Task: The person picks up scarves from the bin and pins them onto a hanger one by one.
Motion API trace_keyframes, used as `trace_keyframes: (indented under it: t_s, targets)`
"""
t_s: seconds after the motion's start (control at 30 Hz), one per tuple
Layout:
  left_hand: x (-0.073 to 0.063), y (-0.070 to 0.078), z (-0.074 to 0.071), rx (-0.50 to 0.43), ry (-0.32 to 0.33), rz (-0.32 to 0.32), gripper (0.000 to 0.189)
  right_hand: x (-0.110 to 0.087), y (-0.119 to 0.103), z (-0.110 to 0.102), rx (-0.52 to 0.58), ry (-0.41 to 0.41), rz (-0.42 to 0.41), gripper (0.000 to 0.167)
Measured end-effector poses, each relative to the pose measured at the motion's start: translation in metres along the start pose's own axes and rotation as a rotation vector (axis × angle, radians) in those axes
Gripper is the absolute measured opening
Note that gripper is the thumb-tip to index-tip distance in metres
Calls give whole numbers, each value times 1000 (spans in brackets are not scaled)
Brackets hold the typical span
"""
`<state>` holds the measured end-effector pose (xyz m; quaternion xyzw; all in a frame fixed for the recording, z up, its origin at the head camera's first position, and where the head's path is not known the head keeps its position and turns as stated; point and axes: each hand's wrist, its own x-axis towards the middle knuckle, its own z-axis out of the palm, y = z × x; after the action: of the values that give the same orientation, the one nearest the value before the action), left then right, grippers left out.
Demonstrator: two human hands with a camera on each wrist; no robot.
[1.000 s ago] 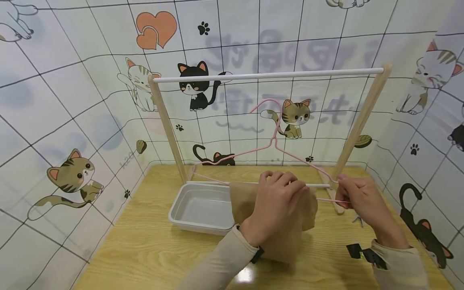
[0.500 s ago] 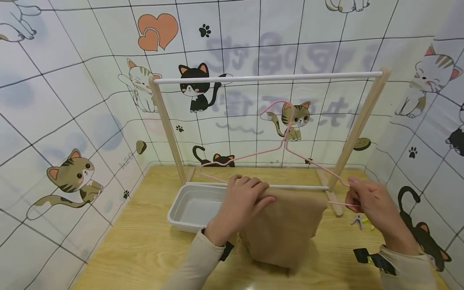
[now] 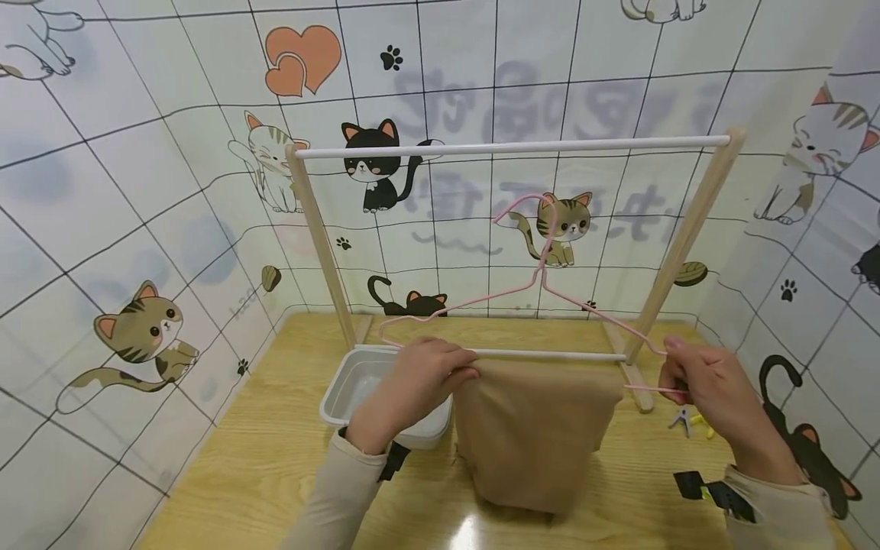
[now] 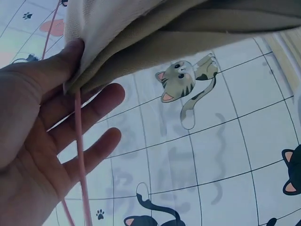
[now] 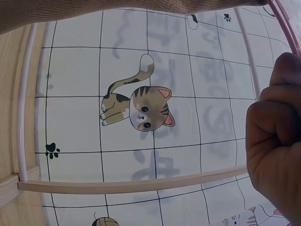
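Note:
A brown cloth (image 3: 539, 439) hangs folded over the lower bar of a pink wire hanger (image 3: 553, 225), its hook pointing up. In the head view my left hand (image 3: 422, 378) is at the cloth's upper left corner. The left wrist view shows its thumb pressed on the cloth (image 4: 108, 30) against the fingers behind, where the pink bar (image 4: 79, 122) comes out of the fold. My right hand (image 3: 711, 382) grips the hanger's right end, fingers curled round it. In the right wrist view that fist (image 5: 277, 127) is below the pink wire (image 5: 286, 21).
Behind the hanger stands a rack with a white top rail (image 3: 516, 147) and wooden legs (image 3: 690, 229). A white plastic tub (image 3: 337, 412) sits left of the cloth, partly behind my left hand. A greyish clothespin (image 3: 681, 422) and a yellow one (image 3: 703, 425) lie at right.
My left hand has moved left along the hanger's bar from the cloth's middle to its left corner, and the cloth now hangs flatter. The right hand and hanger have shifted slightly right.

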<state>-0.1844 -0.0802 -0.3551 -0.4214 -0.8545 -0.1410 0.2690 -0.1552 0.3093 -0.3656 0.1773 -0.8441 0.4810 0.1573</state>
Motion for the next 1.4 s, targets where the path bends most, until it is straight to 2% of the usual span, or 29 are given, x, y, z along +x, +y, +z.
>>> trace_keyframes:
  t_s: [0.07,0.17,0.4,0.53,0.63,0.73,0.87,1.0,1.1,1.27,1.4]
  targets:
    - [-2,-2,-2,7,40,15,9,1,0,0,5,-3,1,57]
    - [-3,-3,-4,19,48,10,12,2,-1,0,10,-11,-2,57]
    - [-3,4,1,58,-82,-32,45,3,-5,0,0,-4,17,59]
    - [-1,8,6,104,-60,-20,38,4,-8,3,-2,-7,18,59]
    - [1,9,8,110,-23,-20,26,6,-10,5,1,-9,20,58]
    - [2,9,9,104,-5,-28,23,7,-12,7,-7,-6,25,58]
    - [2,9,8,94,-36,-48,27,9,-12,8,-10,-8,23,57]
    - [-3,5,3,81,-72,-107,38,9,-11,7,1,-12,18,57]
    - [-9,-1,-1,68,-41,-128,33,7,-12,6,-12,-4,31,58]
    - [-13,-11,-4,42,56,-72,12,5,-14,4,-33,10,36,59]
    - [-15,-15,-6,23,141,-57,6,4,-14,4,-33,8,38,59]
